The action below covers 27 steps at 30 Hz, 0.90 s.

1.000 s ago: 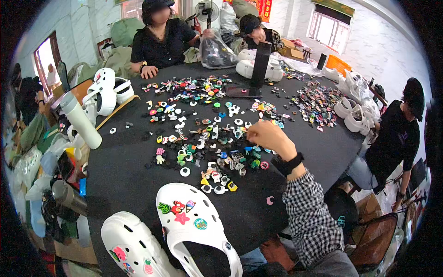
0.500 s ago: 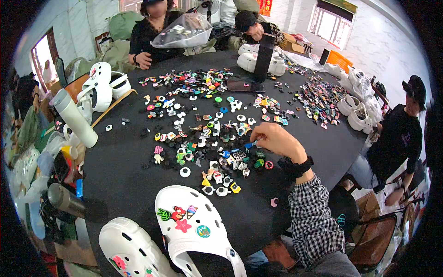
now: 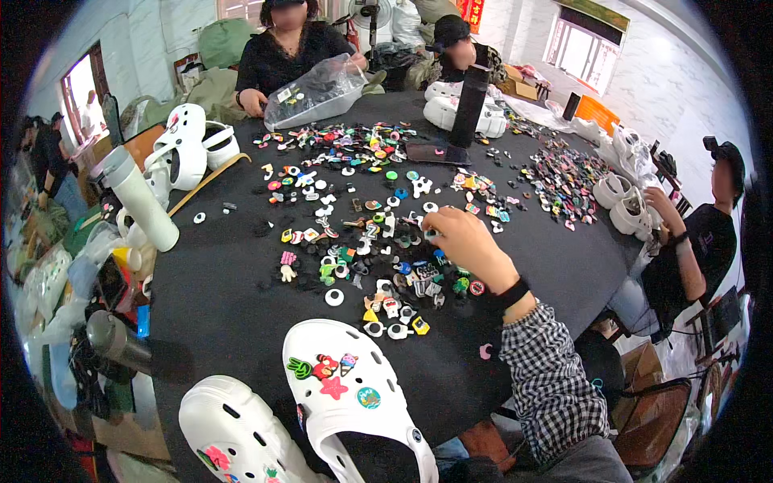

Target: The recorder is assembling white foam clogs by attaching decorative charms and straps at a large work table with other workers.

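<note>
Black round table fills the view, with two white clogs near and left of the right hand, whose fingers pinch into the scattered pile of small colourful shoe charms beneath it; left hand unseen.

Right hand fingertips perhaps hidden
</note>
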Available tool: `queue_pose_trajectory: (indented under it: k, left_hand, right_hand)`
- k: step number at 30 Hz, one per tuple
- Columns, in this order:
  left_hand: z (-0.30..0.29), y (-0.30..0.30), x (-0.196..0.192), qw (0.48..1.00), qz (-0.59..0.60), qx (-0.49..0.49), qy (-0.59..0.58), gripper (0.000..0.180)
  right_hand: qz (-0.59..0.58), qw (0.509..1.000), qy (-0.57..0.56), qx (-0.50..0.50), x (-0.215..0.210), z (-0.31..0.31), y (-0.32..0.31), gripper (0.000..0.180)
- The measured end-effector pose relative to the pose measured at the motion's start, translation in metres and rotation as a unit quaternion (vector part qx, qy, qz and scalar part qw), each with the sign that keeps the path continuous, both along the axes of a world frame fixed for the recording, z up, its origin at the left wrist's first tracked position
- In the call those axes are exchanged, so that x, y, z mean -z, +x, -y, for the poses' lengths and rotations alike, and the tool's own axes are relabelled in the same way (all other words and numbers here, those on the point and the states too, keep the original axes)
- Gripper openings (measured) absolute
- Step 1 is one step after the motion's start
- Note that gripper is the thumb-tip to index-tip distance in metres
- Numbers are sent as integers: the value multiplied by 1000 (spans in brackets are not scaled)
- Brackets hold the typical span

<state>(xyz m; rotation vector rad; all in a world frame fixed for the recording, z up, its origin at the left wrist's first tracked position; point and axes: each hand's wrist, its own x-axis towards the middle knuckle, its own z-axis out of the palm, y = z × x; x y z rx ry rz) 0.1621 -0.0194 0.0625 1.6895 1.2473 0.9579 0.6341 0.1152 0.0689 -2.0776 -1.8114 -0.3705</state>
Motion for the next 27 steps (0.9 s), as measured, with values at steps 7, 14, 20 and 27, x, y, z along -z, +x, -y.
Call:
queue_pose_trajectory:
  k: [7, 14, 20, 27]
  left_hand:
    - [-3, -3, 6, 999, -10, 23, 37, 38]
    - [-5, 0, 1, 998, -34, 10, 44, 39]
    - [-5, 0, 0, 998, -30, 12, 52, 38]
    - [0, -1, 2, 997, -49, -13, 66, 34]
  right_hand:
    - [-401, 913, -21, -71, -22, 10, 0, 21]
    - [-408, 912, 0, -41, -17, 10, -2, 19]
    - [-45, 997, 52, -32, 1, 1, -10, 21]
    - [15, 1000, 18, 2, 12, -26, -35, 16]
